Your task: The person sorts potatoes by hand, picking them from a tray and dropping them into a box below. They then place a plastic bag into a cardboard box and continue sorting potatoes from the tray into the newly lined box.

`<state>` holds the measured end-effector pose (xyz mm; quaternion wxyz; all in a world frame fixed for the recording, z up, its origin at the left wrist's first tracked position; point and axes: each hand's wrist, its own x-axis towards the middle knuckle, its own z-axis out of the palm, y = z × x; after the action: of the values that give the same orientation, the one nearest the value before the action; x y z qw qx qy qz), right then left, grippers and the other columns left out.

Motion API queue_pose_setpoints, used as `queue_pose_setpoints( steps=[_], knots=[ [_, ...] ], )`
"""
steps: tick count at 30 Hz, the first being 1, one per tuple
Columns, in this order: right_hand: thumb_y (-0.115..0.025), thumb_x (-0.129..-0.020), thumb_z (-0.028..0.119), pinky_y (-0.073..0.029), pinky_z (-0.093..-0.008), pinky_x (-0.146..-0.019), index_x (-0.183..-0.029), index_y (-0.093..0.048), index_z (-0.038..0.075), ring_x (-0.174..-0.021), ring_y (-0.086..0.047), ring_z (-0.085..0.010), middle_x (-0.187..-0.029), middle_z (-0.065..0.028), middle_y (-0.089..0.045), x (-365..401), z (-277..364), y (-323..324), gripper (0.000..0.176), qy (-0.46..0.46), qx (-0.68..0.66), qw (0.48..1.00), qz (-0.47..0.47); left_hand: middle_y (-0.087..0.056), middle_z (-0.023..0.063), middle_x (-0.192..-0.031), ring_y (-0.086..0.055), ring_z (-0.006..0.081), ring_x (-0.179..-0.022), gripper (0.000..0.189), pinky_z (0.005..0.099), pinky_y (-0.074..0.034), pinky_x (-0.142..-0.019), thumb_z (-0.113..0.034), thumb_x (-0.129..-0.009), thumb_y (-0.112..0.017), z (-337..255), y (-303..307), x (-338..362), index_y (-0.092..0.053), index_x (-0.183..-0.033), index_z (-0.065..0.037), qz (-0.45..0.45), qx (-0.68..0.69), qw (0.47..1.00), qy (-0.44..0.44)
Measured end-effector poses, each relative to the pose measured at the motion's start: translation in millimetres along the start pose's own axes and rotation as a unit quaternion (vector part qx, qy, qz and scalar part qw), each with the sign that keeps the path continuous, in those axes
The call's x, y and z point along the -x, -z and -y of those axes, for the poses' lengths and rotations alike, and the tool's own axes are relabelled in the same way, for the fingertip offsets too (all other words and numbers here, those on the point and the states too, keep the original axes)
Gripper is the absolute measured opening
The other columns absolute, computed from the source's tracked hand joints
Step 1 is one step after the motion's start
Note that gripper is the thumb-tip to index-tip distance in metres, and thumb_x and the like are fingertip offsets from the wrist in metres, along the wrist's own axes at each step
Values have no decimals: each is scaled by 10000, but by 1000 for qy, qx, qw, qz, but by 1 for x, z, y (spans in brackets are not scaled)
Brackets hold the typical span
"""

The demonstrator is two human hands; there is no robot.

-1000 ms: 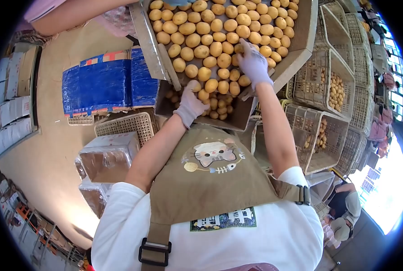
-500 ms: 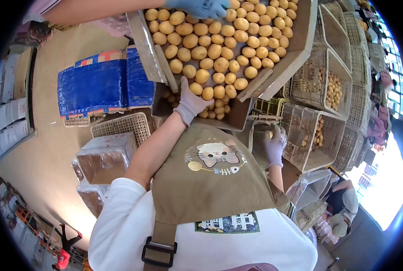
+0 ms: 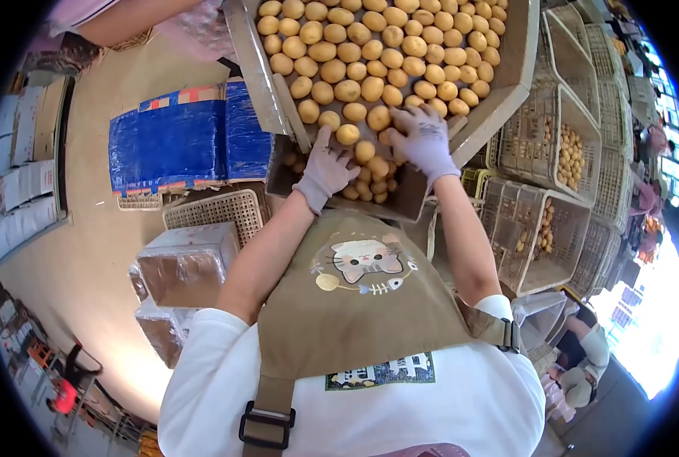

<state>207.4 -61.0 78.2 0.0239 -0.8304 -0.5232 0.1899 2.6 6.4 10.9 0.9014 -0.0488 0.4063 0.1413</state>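
Potatoes (image 3: 376, 68) spread across bench (image 3: 499, 107), more in box (image 3: 411, 192) below its near edge; left hand (image 3: 326, 171) at near-left corner, fingers wide apart beside potatoes; right hand (image 3: 426, 145) toward near-right corner, fingers spread wide, touching potatoes at near edge

The right hand (image 3: 425, 145) has returned from beside the crates (image 3: 505, 215) to the potatoes (image 3: 378, 117).

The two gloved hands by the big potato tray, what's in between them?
Small yellow potatoes lie between the left hand and the right hand, with more in the box below. The head view shows it.
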Motion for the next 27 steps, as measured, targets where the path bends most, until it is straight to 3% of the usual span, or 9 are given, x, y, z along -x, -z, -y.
queue_pose_setpoints(
  steps=[1, 2, 6, 12, 13, 15, 18, 20, 27],
  knots=[
    [-649, -824, 430, -280, -557, -1100, -1362, -599, 244, -1339, -416, -394, -1385, -125, -555, -16, -8, 11, 571, -35, -93, 990, 98, -324, 52, -1576, -234, 251, -1480, 834, 629, -141, -1152, -683, -873, -530, 0, -3, 0, -368, -1487, -142, -7, 58, 998, 6],
    [-628, -841, 499, -212, -643, -1109, -1438, -515, 284, -1437, -274, -438, -1526, -174, -399, -15, -10, 10, 644, -50, -178, 982, -33, -311, 62, -1581, -226, 272, -1482, 861, 657, -140, -1140, -710, -868, -502, 1, -3, 2, -339, -1504, -153, 2, 70, 998, 6],
    [-639, -835, 534, -77, -676, -1148, -1491, -432, 368, -1516, -72, -445, -1640, -255, -83, -4, 27, -4, 708, -9, 45, 998, 31, -284, 95, -1582, -200, 347, -1486, 924, 782, -146, -1070, -794, -855, -403, 7, -4, -4, -260, -1550, -202, 31, 92, 995, 12],
    [-624, -860, 416, -351, -564, -1073, -1227, -680, 255, -1254, -503, -425, -1429, -184, -493, -14, 7, 9, 405, 21, -152, 987, -52, -312, 100, -1541, -233, 359, -1467, 838, 791, -179, -1055, -740, -893, -396, 9, -9, -13, -309, -1521, -192, 27, 105, 994, 30],
    [-623, -866, 421, -346, -561, -1075, -1241, -673, 249, -1267, -492, -425, -1439, -180, -484, -16, 19, 10, 415, 25, -69, 978, -196, -308, 99, -1540, -237, 357, -1465, 818, 784, -189, -1058, -725, -903, -392, 8, -9, -15, -317, -1517, -190, 31, 105, 993, 34],
    [-632, -868, 420, -350, -584, -1048, -1275, -653, 244, -1267, -490, -424, -1445, -180, -483, -24, 29, -1, 443, 76, 144, 977, -137, -300, 97, -1538, -244, 352, -1462, 778, 770, -209, -1064, -695, -924, -386, 8, -4, -17, -333, -1510, -186, 36, 103, 993, 42],
    [-638, -858, 453, -310, -623, -1044, -1350, -593, 294, -1373, -372, -418, -1518, -196, -401, -53, 22, 14, 519, 45, -8, 999, -21, -291, 75, -1551, -268, 335, -1444, 785, 735, -216, -1080, -710, -909, -400, 7, 5, -20, -358, -1501, -196, 89, 128, 986, 51],
    [-650, -839, 465, -309, -647, -1025, -1353, -591, 290, -1406, -314, -414, -1540, -206, -363, -51, 36, 25, 546, 90, 18, 982, -163, -277, 65, -1571, -259, 329, -1455, 850, 716, -198, -1099, -766, -879, -398, 6, -12, 2, -340, -1515, -205, 65, 123, 990, 22],
    [-665, -784, 564, -72, -644, -1159, -1481, -450, 363, -1505, -171, -394, -1611, -216, -242, -2, 25, -23, 756, 151, 93, 984, 0, -277, 94, -1595, -284, 388, -1451, 907, 702, -328, -1060, -804, -880, -320, 7, 7, -16, -266, -1552, -199, 120, 146, 981, 44]
  ],
)
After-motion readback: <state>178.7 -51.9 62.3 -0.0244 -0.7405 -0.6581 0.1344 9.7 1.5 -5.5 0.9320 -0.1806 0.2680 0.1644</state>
